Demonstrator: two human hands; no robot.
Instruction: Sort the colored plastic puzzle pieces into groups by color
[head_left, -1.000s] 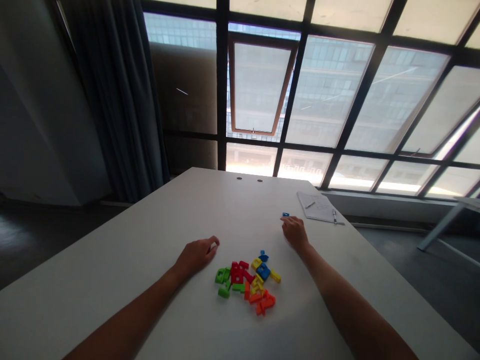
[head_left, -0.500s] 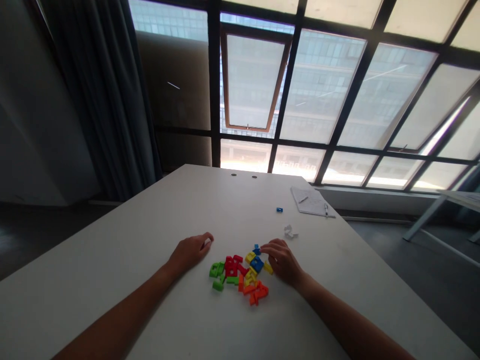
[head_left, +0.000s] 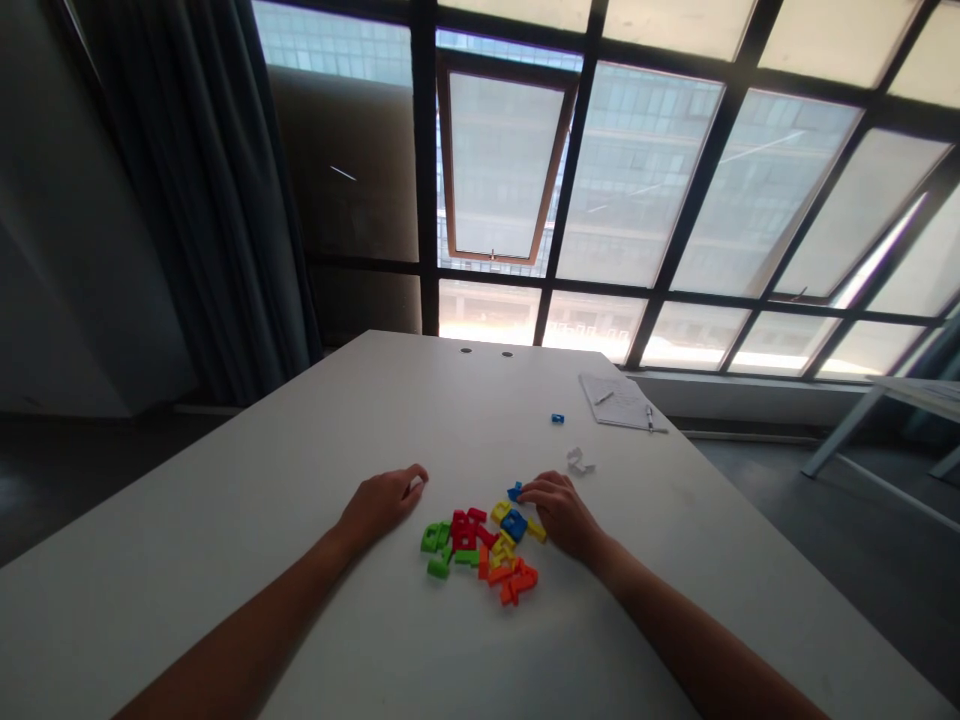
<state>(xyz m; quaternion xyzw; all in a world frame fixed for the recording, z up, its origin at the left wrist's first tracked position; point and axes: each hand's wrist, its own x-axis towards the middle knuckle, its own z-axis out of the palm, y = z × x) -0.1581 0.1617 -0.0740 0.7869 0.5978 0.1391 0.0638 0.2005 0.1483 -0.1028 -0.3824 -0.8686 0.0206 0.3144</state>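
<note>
A heap of small plastic puzzle pieces (head_left: pixel 476 550) in red, green, yellow, orange and blue lies on the white table (head_left: pixel 225 480). My right hand (head_left: pixel 559 515) rests at the heap's far right side, its fingertips beside a blue piece (head_left: pixel 514 492) and above a yellow piece (head_left: pixel 536 531). It holds nothing I can see. To the left of the heap, my left hand (head_left: pixel 382 503) lies on the table with its fingers curled, holding nothing and just apart from the green pieces (head_left: pixel 433 540).
Beyond my right hand lie a small blue piece (head_left: pixel 557 418) and a translucent white piece (head_left: pixel 577 461). A sheet of paper (head_left: pixel 611 400) with a pen (head_left: pixel 649 418) sits near the far right table edge. A second table (head_left: pixel 915 392) stands off to the right.
My right hand has moved from near the lone blue piece to the heap, uncovering the white piece. The view has tilted slightly. My left hand has stayed in place on the table.
</note>
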